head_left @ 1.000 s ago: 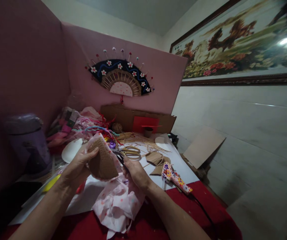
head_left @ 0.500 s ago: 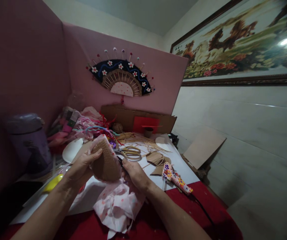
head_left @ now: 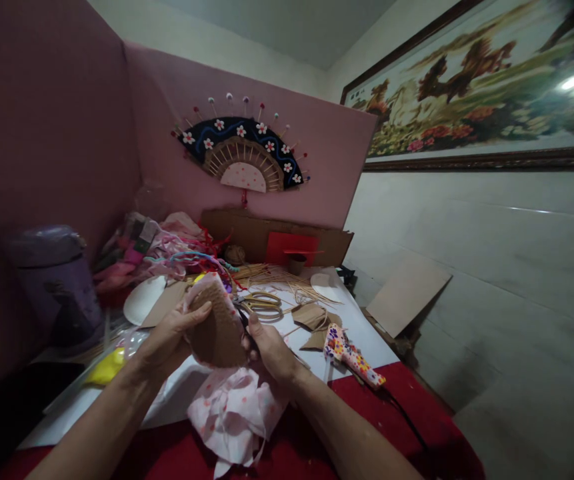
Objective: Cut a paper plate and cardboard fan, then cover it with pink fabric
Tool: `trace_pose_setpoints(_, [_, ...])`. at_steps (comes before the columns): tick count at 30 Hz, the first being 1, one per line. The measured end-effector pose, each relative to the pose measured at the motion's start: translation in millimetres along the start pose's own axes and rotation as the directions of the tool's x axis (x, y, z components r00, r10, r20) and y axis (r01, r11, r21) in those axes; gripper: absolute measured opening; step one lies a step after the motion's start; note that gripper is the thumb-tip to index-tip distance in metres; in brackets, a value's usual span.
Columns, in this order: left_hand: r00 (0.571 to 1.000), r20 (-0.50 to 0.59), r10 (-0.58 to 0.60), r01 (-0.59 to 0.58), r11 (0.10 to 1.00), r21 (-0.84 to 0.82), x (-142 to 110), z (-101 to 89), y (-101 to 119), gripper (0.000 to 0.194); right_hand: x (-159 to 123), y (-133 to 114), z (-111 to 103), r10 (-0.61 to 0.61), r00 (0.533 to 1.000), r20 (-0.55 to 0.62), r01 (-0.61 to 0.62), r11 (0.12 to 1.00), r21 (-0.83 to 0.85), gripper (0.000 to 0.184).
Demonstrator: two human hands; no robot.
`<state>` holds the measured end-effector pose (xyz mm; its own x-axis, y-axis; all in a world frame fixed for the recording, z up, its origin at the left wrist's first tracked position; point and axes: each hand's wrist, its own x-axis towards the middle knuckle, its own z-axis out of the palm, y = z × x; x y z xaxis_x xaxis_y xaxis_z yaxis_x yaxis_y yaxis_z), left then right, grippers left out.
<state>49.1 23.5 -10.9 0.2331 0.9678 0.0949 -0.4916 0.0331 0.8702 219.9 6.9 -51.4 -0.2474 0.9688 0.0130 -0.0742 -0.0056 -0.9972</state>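
Note:
My left hand point(head_left: 179, 333) grips a rounded piece of brown cardboard point(head_left: 214, 330), thumb on its bare face. Pink dotted cloth covers the far side and shows along the top and the cut edge. My right hand point(head_left: 271, 350) is closed at the cardboard's right edge. Between its thumb and fingers is a small dark tool point(head_left: 245, 321), mostly hidden, so its kind is unclear. Below both hands a crumpled pink dotted cloth point(head_left: 234, 413) hangs over the red table cover. Just beyond the right hand lie gold-handled scissors point(head_left: 264, 305).
A flower-patterned glue gun point(head_left: 351, 357) with a cord lies at the right, beside cardboard scraps point(head_left: 311, 320). Thin sticks point(head_left: 297, 287) and a small dark cup point(head_left: 295, 264) are behind. Ribbons point(head_left: 181, 250) and a lidded purple container point(head_left: 57, 293) stand left. A decorated fan point(head_left: 241, 153) hangs ahead.
The cardboard and both hands have shifted slightly to the right. Both hands keep their hold, and the crumpled cloth below has barely moved.

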Motion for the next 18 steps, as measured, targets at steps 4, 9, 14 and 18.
trace_pose_setpoints(4, [1.000,0.016,-0.010,0.010,1.000,-0.017,-1,1.4,-3,0.042,-1,1,1,-0.012,1.000,-0.002,0.012,0.999,0.042,0.064])
trace_pose_setpoints(9, [1.000,0.005,-0.020,0.021,0.999,-0.034,0,2.2,-3,0.045,-3,-3,0,-0.060,0.998,-0.027,0.059,0.998,-0.025,0.057])
trace_pose_setpoints(14, [1.000,0.020,-0.006,0.007,0.998,-0.058,-1,5.0,-3,0.051,-6,-10,3,-0.097,0.995,-0.029,0.097,0.995,-0.020,0.055])
trace_pose_setpoints(18, [1.000,0.012,-0.010,0.011,0.998,-0.056,-2,6.9,-5,0.055,-6,-10,4,-0.087,0.995,-0.044,0.085,0.995,-0.045,0.060])
